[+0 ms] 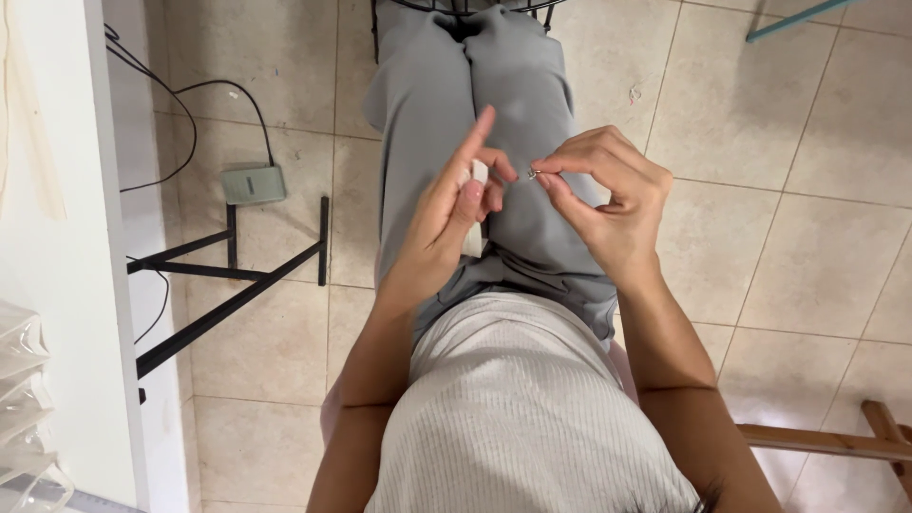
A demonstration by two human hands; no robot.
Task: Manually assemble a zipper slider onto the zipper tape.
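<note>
I sit with both hands raised over my lap in grey trousers [518, 85]. My left hand [454, 204] holds a small white piece [478, 177] between thumb and fingers, its index finger stretched upward. My right hand [608, 195] pinches a tiny metal object [534, 173] between thumb and forefinger, right next to the left hand's fingertips. The tiny object is too small to name. The hands nearly touch at the fingertips.
A white table edge [90, 237] runs down the left, with black metal legs [228, 275] below it. A small grey box [253, 184] with black cables lies on the beige tiled floor. Clear plastic trays [24, 408] sit at bottom left. A wooden bar [826, 442] shows at bottom right.
</note>
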